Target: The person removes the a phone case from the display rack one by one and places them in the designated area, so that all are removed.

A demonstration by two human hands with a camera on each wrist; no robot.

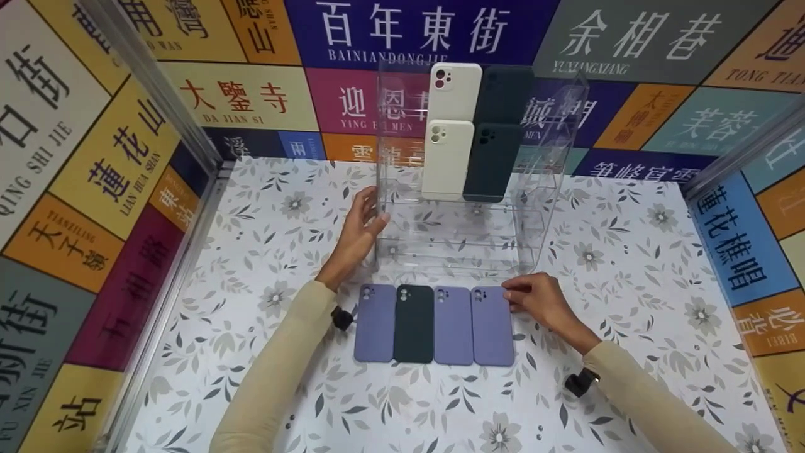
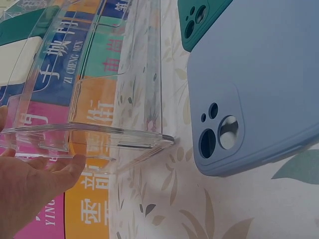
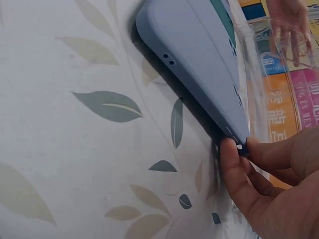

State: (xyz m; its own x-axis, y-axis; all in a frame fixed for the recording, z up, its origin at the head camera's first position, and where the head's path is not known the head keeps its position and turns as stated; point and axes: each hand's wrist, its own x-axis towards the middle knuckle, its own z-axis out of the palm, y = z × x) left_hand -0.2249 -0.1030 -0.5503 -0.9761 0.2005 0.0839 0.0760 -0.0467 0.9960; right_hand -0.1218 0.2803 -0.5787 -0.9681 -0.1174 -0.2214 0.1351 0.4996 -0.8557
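In the head view my left hand [image 1: 357, 234] is at the left side wall of a clear acrylic display stand [image 1: 385, 251], gripping its edge. The left wrist view shows fingertips [image 2: 77, 162] against the clear panel. My right hand [image 1: 539, 301] pinches the top right corner of a purple phone case [image 1: 493, 330], the rightmost in a row lying flat. The thumb and fingers meet at that corner in the right wrist view. Left of it lie another purple case [image 1: 453, 330], a dark green case [image 1: 414, 330] and a further purple case [image 1: 375, 330].
Two white phone cases [image 1: 445, 167] and two dark green ones [image 1: 492, 167] lean on the stand's upper tiers. Below them are bare clear tiers. A floral cloth [image 1: 277, 233] covers the table, and panels with printed signs [image 1: 245, 94] enclose the back and sides.
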